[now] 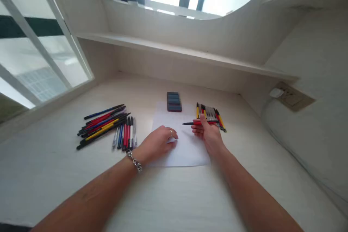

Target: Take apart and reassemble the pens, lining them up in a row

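My right hand holds a red pen with black ends between thumb and fingers, its dark tip pointing left over the paper. Resting on the white sheet of paper, my left hand wears a ring, and its fingers are loosely bent with nothing visible in them. Just past the right hand lies a row of pens in yellow, black, red and clear, partly hidden by that hand. Left of my left hand is another row of pens, upright to my view, in clear, blue, red and white.
A larger pile of pens, black, red, blue and yellow, lies slanted on the left of the white table. A small dark blurred object sits at the paper's far edge. On the right wall, a plug with a cable occupies a socket.
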The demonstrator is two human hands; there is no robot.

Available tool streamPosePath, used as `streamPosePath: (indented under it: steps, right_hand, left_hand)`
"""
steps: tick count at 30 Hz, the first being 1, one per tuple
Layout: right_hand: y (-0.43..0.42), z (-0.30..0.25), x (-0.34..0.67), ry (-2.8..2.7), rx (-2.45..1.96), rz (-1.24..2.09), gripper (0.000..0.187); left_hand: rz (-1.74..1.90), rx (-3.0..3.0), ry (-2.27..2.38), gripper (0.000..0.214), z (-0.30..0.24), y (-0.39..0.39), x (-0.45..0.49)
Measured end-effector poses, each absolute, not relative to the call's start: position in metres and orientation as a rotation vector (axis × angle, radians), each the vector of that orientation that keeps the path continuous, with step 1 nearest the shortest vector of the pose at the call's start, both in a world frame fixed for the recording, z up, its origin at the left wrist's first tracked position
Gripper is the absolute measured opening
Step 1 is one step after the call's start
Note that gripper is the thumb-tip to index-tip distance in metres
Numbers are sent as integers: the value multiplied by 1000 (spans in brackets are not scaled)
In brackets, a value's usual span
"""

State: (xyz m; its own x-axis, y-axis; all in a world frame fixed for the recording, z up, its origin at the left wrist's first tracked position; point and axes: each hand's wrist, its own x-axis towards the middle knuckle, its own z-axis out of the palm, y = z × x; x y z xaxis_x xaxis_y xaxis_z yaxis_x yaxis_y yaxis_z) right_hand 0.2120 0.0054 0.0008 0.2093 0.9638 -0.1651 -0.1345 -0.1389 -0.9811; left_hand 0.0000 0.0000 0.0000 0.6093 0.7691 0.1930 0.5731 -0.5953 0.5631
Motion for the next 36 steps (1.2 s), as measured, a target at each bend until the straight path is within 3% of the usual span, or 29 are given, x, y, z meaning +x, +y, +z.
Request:
streamPosePath:
  steps: [5, 24, 31, 36]
  right_hand:
    - [8, -14, 212, -1004, -1404, 939, 32]
    - [4, -13, 208, -1351, -1611, 689, 18]
    - [6, -16, 210, -1247, -1606, 759, 17]
    - [-3, -3, 211, -1121, -1354, 1026, 29]
  left_hand:
    - [598, 2391, 1066, 20, -3, 0, 0]
    - [591, 2419, 1086, 20, -1, 0, 1]
    - [594, 2412, 1079, 19, -2, -1, 1]
    - [651, 2334, 1160, 24, 2, -2, 1]
